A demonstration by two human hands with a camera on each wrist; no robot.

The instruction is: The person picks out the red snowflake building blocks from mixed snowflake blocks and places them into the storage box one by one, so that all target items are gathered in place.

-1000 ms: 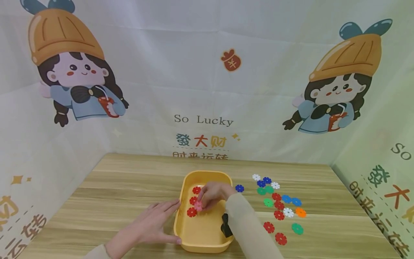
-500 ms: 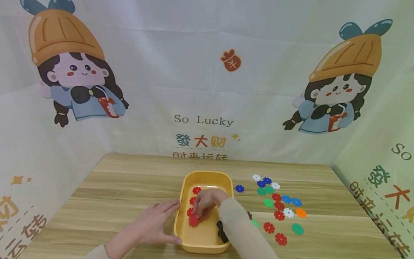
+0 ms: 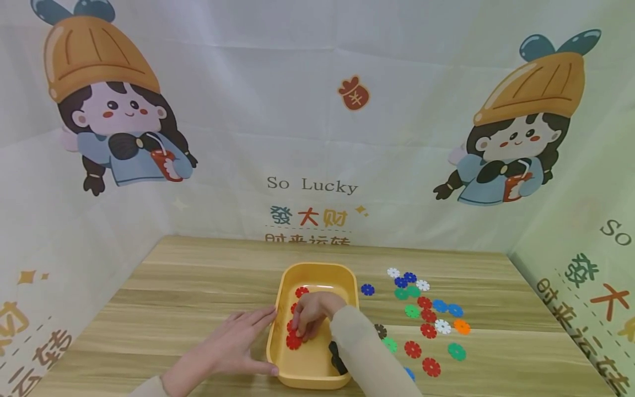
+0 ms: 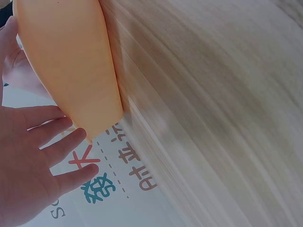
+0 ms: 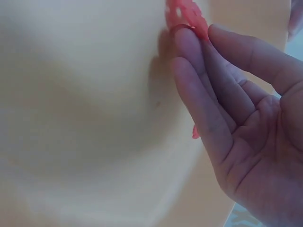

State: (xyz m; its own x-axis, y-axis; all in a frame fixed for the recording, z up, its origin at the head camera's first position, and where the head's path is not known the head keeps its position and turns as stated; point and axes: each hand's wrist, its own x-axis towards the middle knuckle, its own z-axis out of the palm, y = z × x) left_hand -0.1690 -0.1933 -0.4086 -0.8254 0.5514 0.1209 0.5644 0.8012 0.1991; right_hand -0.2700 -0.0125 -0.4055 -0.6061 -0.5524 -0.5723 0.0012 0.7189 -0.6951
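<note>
My right hand (image 3: pixel 317 310) reaches into a yellow plastic tray (image 3: pixel 317 380). Its thumb and fingers pinch a red notched snowflake disc (image 3: pixel 294 342) near the tray floor, at the front of a row along the left side. The right wrist view shows this disc (image 5: pixel 191 13) at the fingertips. More red discs (image 3: pixel 301 291) lie behind it, partly covered by my fingers. My left hand (image 3: pixel 235 342) rests against the tray's left wall, fingers spread and straight; the left wrist view shows its fingertips beside the outer wall (image 4: pixel 71 61).
Several loose discs lie on the wooden table (image 3: pixel 198 275) right of the tray, including a red disc (image 3: pixel 431 366), an orange disc (image 3: pixel 462 326), a green disc (image 3: pixel 456 351) and a dark blue disc (image 3: pixel 367 289). Printed cloth (image 3: pixel 317 138) encloses the table's back and sides.
My right hand has moved toward the near end of the tray with the red disc. A black disc and a green disc have come into view beside the sleeve. My left hand stays still.
</note>
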